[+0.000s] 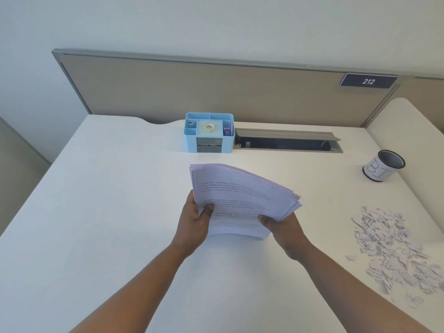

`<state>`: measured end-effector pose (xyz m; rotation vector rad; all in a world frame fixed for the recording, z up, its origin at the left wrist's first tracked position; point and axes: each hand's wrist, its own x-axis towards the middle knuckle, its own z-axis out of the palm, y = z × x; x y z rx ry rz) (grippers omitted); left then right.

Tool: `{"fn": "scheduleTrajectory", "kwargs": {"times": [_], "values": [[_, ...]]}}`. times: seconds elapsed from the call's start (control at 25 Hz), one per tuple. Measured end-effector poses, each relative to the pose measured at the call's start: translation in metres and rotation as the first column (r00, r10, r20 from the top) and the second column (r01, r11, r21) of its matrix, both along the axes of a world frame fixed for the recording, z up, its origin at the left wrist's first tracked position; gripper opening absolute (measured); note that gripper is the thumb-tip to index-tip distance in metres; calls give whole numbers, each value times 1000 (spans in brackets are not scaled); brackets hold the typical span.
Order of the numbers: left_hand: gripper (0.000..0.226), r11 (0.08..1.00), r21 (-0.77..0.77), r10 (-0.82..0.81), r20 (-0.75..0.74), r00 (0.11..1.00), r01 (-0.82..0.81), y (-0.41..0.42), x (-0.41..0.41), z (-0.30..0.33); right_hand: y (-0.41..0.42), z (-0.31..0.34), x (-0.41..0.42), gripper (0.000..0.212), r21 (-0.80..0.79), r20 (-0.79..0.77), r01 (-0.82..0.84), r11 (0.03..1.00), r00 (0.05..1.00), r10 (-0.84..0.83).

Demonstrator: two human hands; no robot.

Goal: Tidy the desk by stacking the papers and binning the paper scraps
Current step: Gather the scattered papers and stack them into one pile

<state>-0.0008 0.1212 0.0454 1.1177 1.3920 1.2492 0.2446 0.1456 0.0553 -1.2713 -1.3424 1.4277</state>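
A big white counter [101, 212] is seen, with a tan wall panel [192, 87] standing along its far edge. A dark sign [368, 81] with the number 212 is fixed near the right end of the panel. A long grey slot [288, 140] is set into the counter at the far side, and its lid is tipped up.

A thick stack of papers [240, 195] is held up in the middle of the counter. Lines of print are seen on the top sheet. The sheets are fanned out at the far right corner, so the edges are not lined up. The near edge of the stack is bent down toward the counter.

A wide heap of paper scraps [394, 251] is spread on the right side of the counter, well apart from the stack.

A light blue box [209, 133] with small parts is placed at the far side, just left of the slot. A roll of tape [209, 127] is kept in its middle part.

The left hand [194, 224] is wrapped round the left edge of the stack, with the thumb pressed on top. The right hand [281, 227] is closed on the near right corner in the same grip.

A small round mesh cup [384, 168] with a white label is stood at the far right, beyond the scraps.
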Motion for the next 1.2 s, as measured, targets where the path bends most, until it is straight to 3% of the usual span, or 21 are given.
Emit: {"fn": "scheduleTrajectory", "kwargs": {"times": [0.16, 0.36, 0.56, 0.72, 0.96, 1.2], "values": [[31, 997, -64, -40, 1, 999, 40, -3, 7, -10, -1, -11, 6, 45, -65, -10, -50, 997, 999, 49], [31, 995, -88, 50, -7, 999, -50, -3, 15, -11, 11, -14, 10, 41, -70, -19, -57, 996, 998, 55], [26, 982, -165, 83, -36, 996, -88, -5, 27, -7, 25, -18, 18, 37, -145, 14, -172, 974, 984, 176], [29, 979, -179, 91, -16, 996, -92, 1, 35, 2, 49, -20, 30, 23, -204, 7, -203, 958, 978, 208], [23, 936, -253, 279, 101, 955, -246, 3, 44, 7, 73, -14, 53, 39, -283, -270, -399, 872, 906, 327], [35, 865, -323, 493, 394, 776, -385, 5, 34, 19, 62, -32, 62, 24, -475, -618, -490, 732, 777, 119]]}}
